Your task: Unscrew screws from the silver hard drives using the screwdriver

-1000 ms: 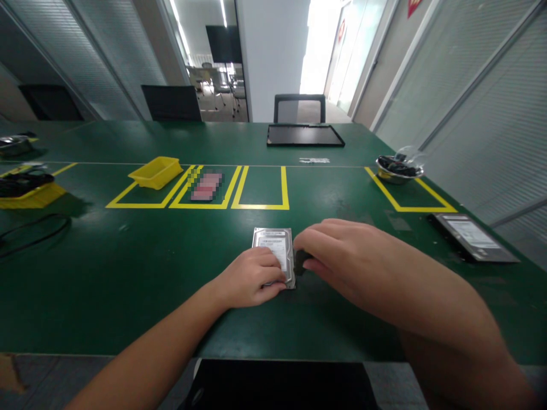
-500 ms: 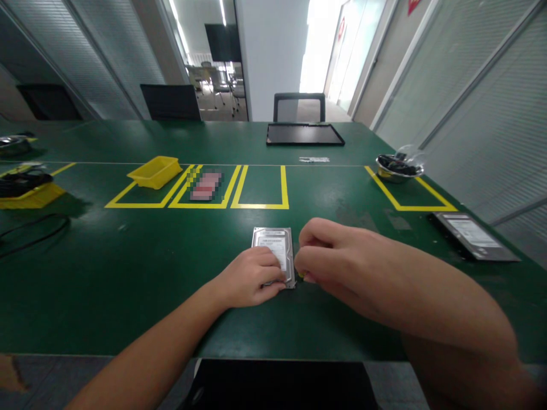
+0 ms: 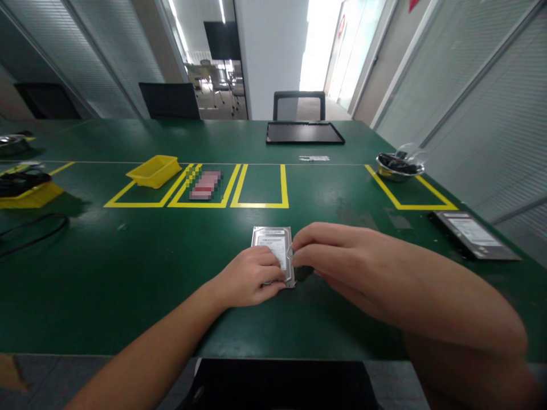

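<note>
A silver hard drive with a white label lies flat on the green table in front of me. My left hand rests over its lower left part, fingers bent across the label and gripping it against the table. At the drive's right edge is my right hand, its fingertips pressed together and bent down toward that side. Whatever the right fingers hold, if anything, is hidden behind the hand.
Another hard drive lies at the right. Behind it stands a metal bowl of dark items. A yellow tray and a blurred pinkish object sit by yellow tape outlines. A flat black-framed panel lies at the back.
My right fingers have straightened and shifted slightly at the drive's right edge; a small yellow bit seen beneath them before is out of sight. My left hand and the drive have stayed put.
</note>
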The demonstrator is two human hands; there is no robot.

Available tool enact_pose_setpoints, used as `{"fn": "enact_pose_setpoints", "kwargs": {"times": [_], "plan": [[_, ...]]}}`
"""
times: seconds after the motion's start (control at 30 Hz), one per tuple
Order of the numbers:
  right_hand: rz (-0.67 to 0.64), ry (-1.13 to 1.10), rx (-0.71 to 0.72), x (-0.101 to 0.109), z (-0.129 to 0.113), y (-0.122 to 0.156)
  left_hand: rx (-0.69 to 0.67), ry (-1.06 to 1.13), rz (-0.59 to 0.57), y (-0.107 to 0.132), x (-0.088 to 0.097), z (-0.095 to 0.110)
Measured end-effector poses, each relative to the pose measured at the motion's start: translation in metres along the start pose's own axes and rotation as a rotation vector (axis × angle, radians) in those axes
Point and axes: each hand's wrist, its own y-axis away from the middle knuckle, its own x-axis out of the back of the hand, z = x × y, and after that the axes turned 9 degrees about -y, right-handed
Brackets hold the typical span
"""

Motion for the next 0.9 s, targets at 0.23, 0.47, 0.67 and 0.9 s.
{"fn": "enact_pose_setpoints", "kwargs": {"times": [0.23,0.47,0.67,0.9], "plan": [[-0.028,-0.064,0.024,0.005,-0.0004,-0.0025,-0.015,-0.005,0.014,-0.0009,0.0002,0.0006],[-0.03,-0.075,0.048,0.0048,0.0022,-0.004,0.0,-0.01,0.0,0.0006,-0.0029,-0.0012],[0.006,0.032,0.05,0.0041,0.0054,-0.0027,0.004,0.005,-0.011,-0.001,-0.0018,-0.0002],[0.072,0.285,-0.045,-0.0016,-0.002,-0.007,-0.003,-0.013,-0.011,-0.0014,-0.004,-0.0017]]}}
